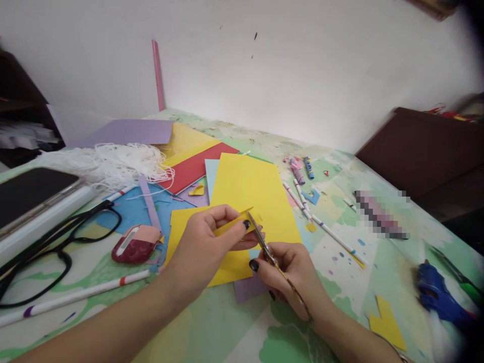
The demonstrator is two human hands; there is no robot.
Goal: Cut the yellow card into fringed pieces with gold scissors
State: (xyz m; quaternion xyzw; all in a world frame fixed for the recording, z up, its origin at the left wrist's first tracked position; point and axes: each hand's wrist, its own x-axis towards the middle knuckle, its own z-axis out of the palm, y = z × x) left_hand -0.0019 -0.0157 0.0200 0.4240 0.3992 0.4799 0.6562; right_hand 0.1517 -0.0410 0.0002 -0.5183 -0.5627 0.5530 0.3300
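My left hand (209, 237) pinches a small strip of yellow paper (231, 225) between thumb and fingers. In my right hand (293, 275) is a pair of scissors (269, 254), gripped by its handles. The blade tips meet the upper end of the yellow strip, close to my left thumb. Beneath both hands lie larger yellow sheets (249, 181), with a purple sheet (250, 290) partly showing under them. The scissors' handle loops are mostly hidden by my fingers.
At left lie black eyeglasses (64, 252), a phone (34, 196), a maroon-and-pink case (136, 243) and white string (109, 164). Red paper (200, 169) is behind. White sticks (333, 234), a blue glue gun (438, 292) and a yellow scrap (387, 322) are at right.
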